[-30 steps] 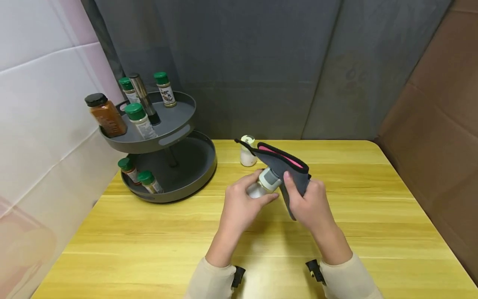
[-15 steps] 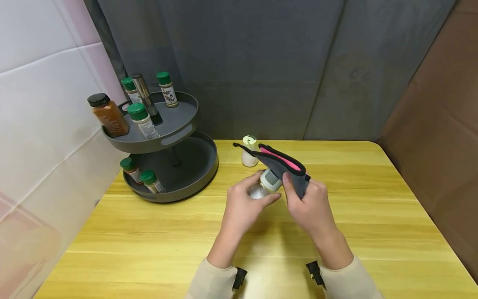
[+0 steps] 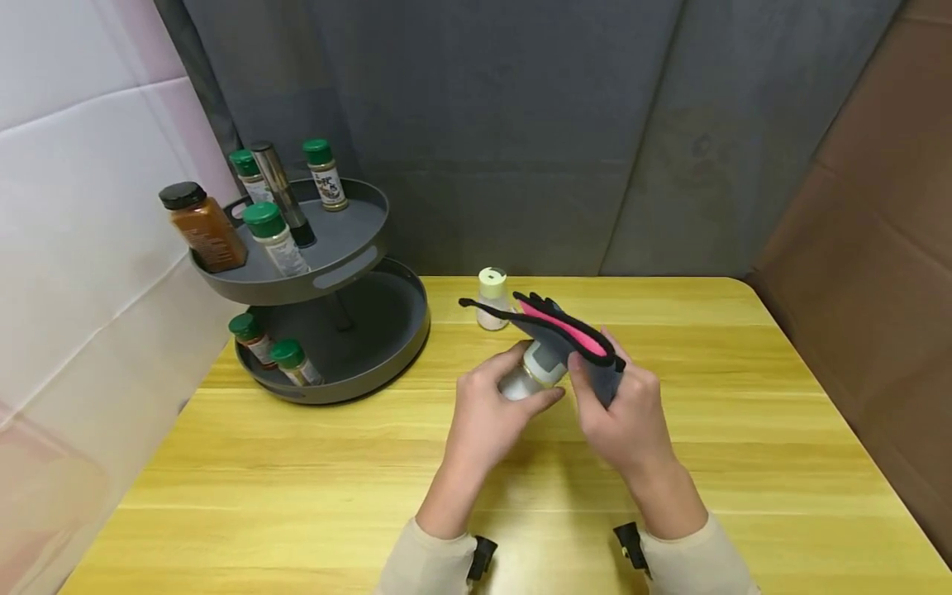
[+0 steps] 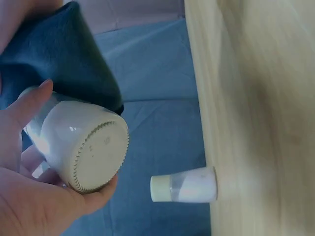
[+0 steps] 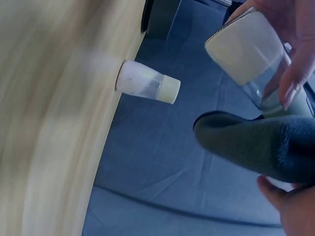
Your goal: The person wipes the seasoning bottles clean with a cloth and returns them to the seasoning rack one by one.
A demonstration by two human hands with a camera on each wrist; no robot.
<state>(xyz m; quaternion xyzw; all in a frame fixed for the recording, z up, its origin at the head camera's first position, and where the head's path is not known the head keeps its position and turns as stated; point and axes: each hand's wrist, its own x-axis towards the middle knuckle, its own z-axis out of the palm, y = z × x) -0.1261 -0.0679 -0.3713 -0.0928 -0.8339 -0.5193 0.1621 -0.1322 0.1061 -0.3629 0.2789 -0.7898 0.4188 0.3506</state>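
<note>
My left hand (image 3: 487, 409) grips a clear seasoning jar (image 3: 545, 364) with white contents and a pale lid, held tilted above the table. In the left wrist view the ridged base of that jar (image 4: 101, 152) faces the camera. My right hand (image 3: 628, 417) pinches a folded grey cloth (image 3: 546, 334) with black edging and a pink inner side, thumb on the near side. The cloth lies against the lid and hides part of it. From the right wrist view, the cloth (image 5: 246, 145) sits beside the jar (image 5: 248, 46).
Behind the hands, a small shaker bottle (image 3: 492, 285) with a cream cap and white contents stands on the wooden table (image 3: 335, 496). To the left is a two-tier grey turntable rack (image 3: 357, 384) bearing several spice jars. A grey curtain (image 3: 483, 140) backs the table.
The cloth has shifted and folded in my right hand; its flap that hung below the lid no longer shows. My left hand keeps its grip on the jar, moving slightly right.
</note>
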